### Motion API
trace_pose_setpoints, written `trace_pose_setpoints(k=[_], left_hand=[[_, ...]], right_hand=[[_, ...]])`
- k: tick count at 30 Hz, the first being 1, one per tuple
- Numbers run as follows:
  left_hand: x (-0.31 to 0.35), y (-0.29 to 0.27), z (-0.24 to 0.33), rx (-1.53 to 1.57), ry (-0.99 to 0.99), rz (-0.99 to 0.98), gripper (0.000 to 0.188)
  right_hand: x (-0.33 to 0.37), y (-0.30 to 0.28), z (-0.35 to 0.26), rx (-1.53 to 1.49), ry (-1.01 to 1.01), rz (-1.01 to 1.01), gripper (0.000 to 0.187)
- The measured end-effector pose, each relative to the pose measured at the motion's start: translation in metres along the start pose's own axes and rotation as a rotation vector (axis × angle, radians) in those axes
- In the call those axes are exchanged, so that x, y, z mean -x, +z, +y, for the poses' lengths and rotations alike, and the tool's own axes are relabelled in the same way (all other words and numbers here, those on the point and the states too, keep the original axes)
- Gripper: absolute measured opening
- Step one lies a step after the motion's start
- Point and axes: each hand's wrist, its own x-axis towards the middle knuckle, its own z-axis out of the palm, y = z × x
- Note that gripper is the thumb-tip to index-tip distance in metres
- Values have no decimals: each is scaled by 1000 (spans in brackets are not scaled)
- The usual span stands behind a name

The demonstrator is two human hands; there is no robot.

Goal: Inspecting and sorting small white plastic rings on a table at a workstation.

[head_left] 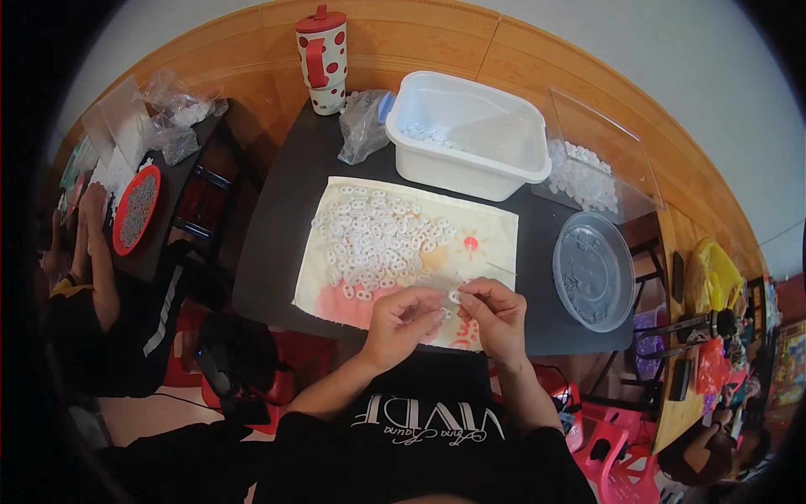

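Observation:
A cream printed cloth [495, 220] lies on the dark table in front of me, with a wide heap of small white two-holed plastic pieces [378, 239] spread over its left half. Over the cloth's near edge, my right hand [497, 323] pinches one white two-holed piece [454, 296] between thumb and fingertips. Facing it closely, my left hand [403, 326] has its fingers curled and drawn together; another small white piece [445, 312] shows at its fingertips. Any finer part between the two hands is too small to make out. A thin metal tool [501, 268] rests on the cloth to the right.
Behind the cloth stands a white basin [470, 168] with white pieces inside. To the right are a clear box of white round parts [583, 178] and a round clear tub [594, 273] holding small metallic bits. A dotted tumbler [323, 63] stands far left. Another person's arm [99, 260] works at the left table.

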Motion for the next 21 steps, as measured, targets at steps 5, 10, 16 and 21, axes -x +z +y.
trace_pose_setpoints(k=[5, 10, 16, 21], left_hand=[[0, 2, 1, 7, -2, -4, 31], [1, 3, 3, 22, -8, -2, 33], [2, 3, 2, 48, -18, 0, 33], [2, 3, 1, 55, -5, -4, 34]], right_hand=[[1, 1, 4, -69, 59, 25, 12], [3, 5, 2, -20, 2, 10, 13], [4, 8, -4, 52, -72, -22, 13], [3, 8, -3, 72, -106, -45, 13]])
